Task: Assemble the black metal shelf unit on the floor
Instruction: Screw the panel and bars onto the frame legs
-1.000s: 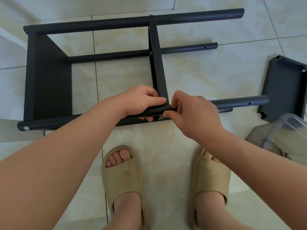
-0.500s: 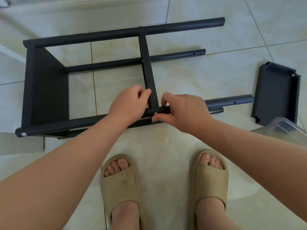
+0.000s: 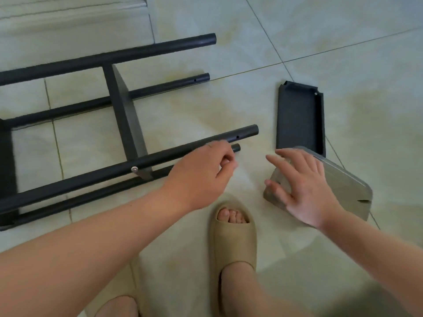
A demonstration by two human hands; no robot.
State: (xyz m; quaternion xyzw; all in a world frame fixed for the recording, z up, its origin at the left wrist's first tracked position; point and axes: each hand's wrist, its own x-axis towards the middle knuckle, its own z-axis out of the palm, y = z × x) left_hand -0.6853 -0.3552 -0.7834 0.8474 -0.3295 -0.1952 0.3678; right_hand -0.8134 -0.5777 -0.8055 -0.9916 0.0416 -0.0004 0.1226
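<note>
Frame of black shelf unit [image 3: 128,124] is lying on its side on tiled floor [image 3: 229,99], loose black panel [image 3: 299,120] lying flat to its right. Over clear plastic box [image 3: 343,186], right hand [image 3: 304,186] is spreading straight fingers; left hand [image 3: 201,177] is hovering, fingers curled, beside near pole [image 3: 160,159]; whether it is holding anything is indiscernible.

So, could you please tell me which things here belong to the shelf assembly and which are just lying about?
Job: black shelf frame, loose black panel, screw in the pole, probably the clear plastic box.
Just there: beige slippers, floor tiles.
</note>
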